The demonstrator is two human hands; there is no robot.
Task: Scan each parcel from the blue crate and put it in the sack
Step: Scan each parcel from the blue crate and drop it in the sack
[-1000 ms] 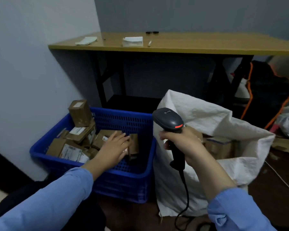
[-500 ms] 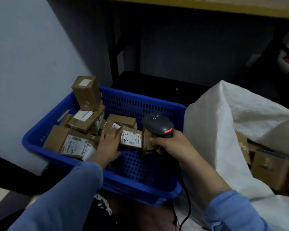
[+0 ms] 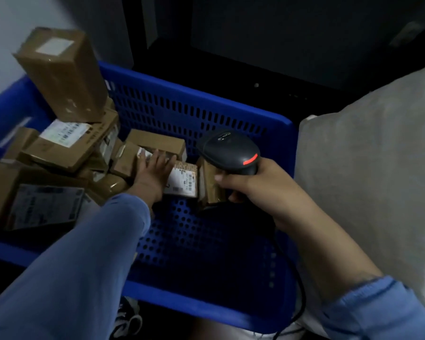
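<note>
In blue crate, left hand seemingly touches parcel; right hand grips scanner.

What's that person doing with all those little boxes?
A person is getting ready to scan. Their right hand grips a black scanner over the blue crate. Their left hand lies flat inside it, touching a labelled parcel that is not yet lifted. The white sack waits to the right of the crate.
</note>
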